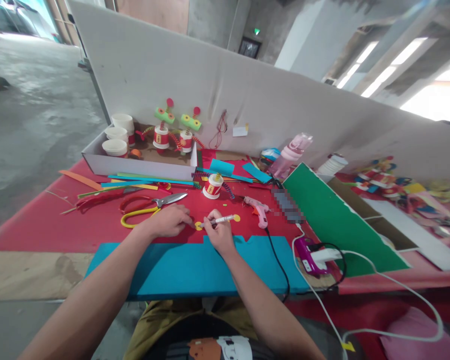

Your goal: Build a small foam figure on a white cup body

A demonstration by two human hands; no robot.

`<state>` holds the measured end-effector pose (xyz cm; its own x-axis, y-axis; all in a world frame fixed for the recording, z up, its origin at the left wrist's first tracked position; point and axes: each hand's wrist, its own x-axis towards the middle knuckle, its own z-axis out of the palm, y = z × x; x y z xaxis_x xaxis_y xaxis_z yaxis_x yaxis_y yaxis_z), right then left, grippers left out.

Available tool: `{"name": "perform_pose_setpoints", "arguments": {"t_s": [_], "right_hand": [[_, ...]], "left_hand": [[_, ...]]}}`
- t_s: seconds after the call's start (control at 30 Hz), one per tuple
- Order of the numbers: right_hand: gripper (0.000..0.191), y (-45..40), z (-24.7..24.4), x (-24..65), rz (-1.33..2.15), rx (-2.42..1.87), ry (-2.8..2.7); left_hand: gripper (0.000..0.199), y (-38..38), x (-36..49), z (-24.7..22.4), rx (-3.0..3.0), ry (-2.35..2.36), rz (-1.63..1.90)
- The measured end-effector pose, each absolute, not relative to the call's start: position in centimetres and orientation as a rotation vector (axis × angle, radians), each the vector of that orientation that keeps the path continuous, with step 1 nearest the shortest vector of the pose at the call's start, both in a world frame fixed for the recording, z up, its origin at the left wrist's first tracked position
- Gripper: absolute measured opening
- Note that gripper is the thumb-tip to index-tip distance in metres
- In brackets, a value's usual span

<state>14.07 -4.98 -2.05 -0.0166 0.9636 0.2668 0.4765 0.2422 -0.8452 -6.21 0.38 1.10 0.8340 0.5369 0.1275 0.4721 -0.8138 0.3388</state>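
Note:
My right hand (219,232) is closed around a white marker pen (225,219), its tip down at a small yellow paper circle (198,226) on the red tabletop. My left hand (172,220) lies palm down, a finger stretched to the edge of that circle. A second yellow circle (237,218) lies beyond the pen's far end. Just left of my left hand are scissors (159,201) with one red and one yellow handle. Behind my hands stands a red-and-white paper cup (212,187) with coiled paper arms.
A pink glue gun (259,210) lies to the right, its cord running over blue card (210,280). A purple power socket (311,257) with white cables sits near a green board (330,220). At the back left, a white box (142,169) holds cups and two finished figures.

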Motion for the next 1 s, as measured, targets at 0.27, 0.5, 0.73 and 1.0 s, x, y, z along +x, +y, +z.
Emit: {"name": "perform_pose_setpoints", "arguments": {"t_s": [0.27,0.5,0.73,1.0], "right_hand": [[0.021,-4.90,-2.10,14.10,0.701,-1.355,-1.627],[0.021,-5.02,-1.90,14.09,0.688,-1.379,-1.612],[0.021,-4.98,-2.04,14.10,0.687,-1.370,-1.619],[0.023,-4.96,-2.14,14.16,0.669,-1.392,-1.613]], "left_hand": [[0.044,0.42,-6.22,1.12,2.720,0.775,0.283],[0.045,0.37,-6.19,1.20,2.714,0.781,0.281],[0.045,0.37,-6.19,1.21,2.713,0.773,0.284],[0.044,0.24,-6.07,1.35,2.703,0.782,0.287]]}}
